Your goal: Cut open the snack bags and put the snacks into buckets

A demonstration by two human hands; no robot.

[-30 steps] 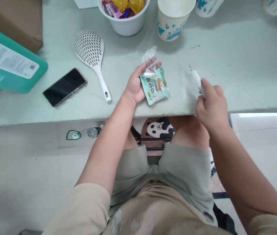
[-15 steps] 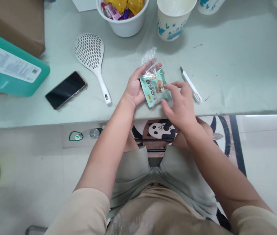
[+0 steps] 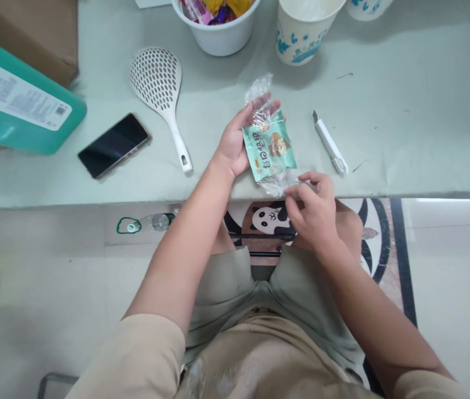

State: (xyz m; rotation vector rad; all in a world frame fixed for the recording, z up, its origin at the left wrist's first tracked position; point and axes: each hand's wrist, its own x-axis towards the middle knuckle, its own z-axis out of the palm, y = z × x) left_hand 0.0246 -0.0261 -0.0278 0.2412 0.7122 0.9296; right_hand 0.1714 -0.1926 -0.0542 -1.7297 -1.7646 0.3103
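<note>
The green packet point(image 3: 268, 147) is held above the table point(image 3: 417, 149) edge, gripped by the left hand point(image 3: 235, 145) with fingers behind, presumably for steadiness. Clear wrap point(image 3: 275, 184) at its lower end seems pinched by the right hand point(image 3: 314, 209), though contact is blurred. The cutter point(image 3: 330, 143) is set nearby, apparently leaving those fingers free.
</note>
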